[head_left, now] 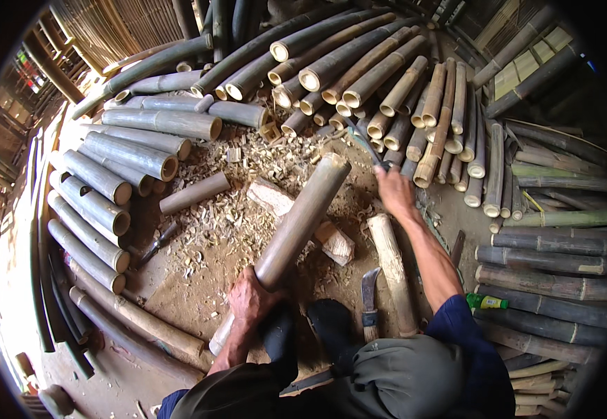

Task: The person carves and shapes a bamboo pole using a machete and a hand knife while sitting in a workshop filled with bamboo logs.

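My left hand [251, 300] is wrapped round the lower part of a thick bamboo pole [300, 223]. The pole slants up and away to the right, over a rough wooden block [335, 241], part of which it hides. Its far end looks pale and trimmed. To the right of that end, my right hand [396, 194] is closed on the handle of a knife [366, 145], whose dark blade points away and to the left, apart from the pole. A hooked billhook [369, 297] lies by my feet, beside a pale peeled log [392, 269].
Wood chips [206, 230] cover the ground ahead. Stacked bamboo poles [373, 77] curve round the far side, with more poles at left [87, 244] and right [548, 272]. A short bamboo piece [195, 193] and another tool [158, 243] lie left. A green bottle [486, 302] rests right.
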Demonstrator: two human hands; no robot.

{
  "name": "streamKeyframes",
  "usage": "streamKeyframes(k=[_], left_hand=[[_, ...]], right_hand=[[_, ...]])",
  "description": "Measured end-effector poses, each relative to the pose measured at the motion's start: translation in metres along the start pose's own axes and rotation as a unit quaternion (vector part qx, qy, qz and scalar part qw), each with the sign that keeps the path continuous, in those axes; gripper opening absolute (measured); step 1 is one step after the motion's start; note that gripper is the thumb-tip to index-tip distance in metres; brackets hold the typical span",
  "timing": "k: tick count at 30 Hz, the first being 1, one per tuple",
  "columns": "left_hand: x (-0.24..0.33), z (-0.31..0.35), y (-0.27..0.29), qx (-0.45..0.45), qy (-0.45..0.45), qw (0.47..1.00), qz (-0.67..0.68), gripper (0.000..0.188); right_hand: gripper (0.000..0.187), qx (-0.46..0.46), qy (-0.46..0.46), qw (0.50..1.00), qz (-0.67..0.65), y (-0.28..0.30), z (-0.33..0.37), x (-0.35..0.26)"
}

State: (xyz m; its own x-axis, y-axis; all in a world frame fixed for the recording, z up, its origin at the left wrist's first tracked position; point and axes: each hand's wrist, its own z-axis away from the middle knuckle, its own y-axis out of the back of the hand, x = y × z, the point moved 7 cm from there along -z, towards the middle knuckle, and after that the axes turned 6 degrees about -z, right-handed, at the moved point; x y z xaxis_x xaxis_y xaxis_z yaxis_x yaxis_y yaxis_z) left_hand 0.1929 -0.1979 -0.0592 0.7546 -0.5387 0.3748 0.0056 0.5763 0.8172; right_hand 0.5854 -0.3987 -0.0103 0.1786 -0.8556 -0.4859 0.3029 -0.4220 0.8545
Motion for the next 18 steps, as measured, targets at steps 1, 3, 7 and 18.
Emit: streamKeyframes(k=[1, 3, 7, 18], left_hand=[[-0.001, 0.002, 0.000, 0.015, -0.010, 1.000, -0.009, 0.088], [-0.010, 0.005, 0.003, 0.022, -0.003, 1.000, -0.016, 0.085], [-0.006, -0.005, 0.024, -0.018, -0.016, 0.999, 0.038, 0.082], [-0.012, -0.069, 0.112, 0.056, -0.136, 0.983, -0.109, 0.071]], right_hand=[[0.057, 0.066, 0.106, 0.992, 0.037, 0.014, -0.002, -0.010], [0.055, 0.043, 0.144, 0.988, -0.018, 0.006, 0.018, -0.025], [0.060, 0.010, 0.078, 0.997, 0.003, -0.041, 0.010, -0.002], [0.051, 0.008, 0.186, 0.960, 0.208, -0.078, 0.052, -0.013]])
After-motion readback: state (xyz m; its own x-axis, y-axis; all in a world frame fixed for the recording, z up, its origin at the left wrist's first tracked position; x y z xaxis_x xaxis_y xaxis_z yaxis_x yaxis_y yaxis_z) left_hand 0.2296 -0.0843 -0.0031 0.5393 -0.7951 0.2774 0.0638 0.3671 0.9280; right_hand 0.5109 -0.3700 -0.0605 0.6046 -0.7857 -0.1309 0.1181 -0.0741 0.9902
